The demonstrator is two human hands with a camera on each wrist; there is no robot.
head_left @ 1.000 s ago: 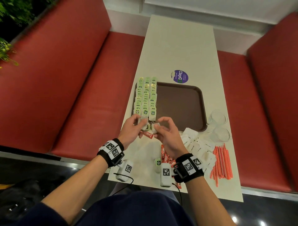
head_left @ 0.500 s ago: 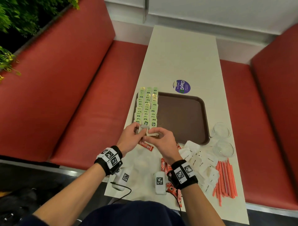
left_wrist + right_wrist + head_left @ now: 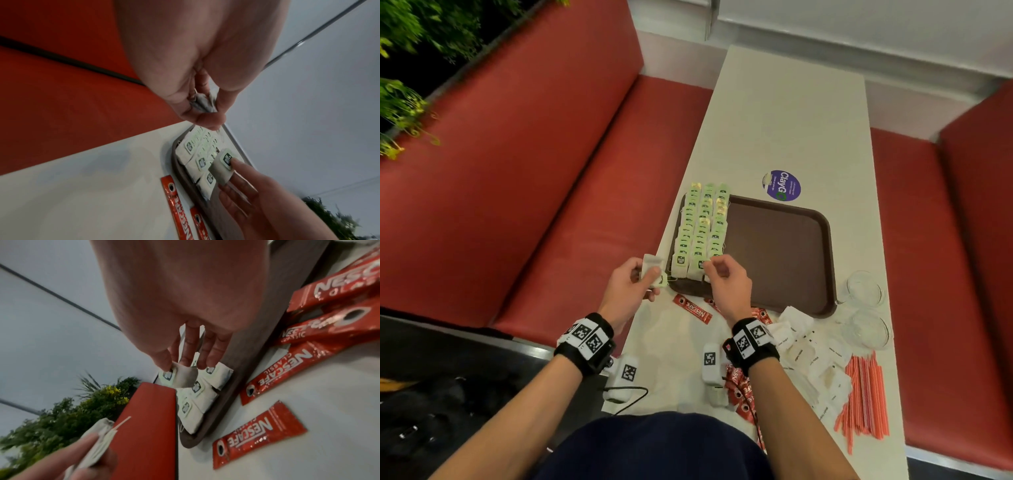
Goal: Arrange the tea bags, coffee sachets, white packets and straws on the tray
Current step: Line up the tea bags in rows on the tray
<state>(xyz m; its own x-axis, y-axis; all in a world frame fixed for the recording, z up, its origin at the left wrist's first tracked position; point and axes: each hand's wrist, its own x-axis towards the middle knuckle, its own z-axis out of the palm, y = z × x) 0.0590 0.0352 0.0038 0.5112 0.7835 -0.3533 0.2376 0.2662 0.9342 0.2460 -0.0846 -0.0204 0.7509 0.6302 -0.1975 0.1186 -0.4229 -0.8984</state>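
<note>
smooth white table (image 3: 791, 113), flat brown tray (image 3: 784, 253).

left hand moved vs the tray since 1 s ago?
Yes. The left hand, gripping a tea bag, has drawn away leftward from the tray: earlier it sat at the near left corner, now it is off the tray's left edge.
</note>
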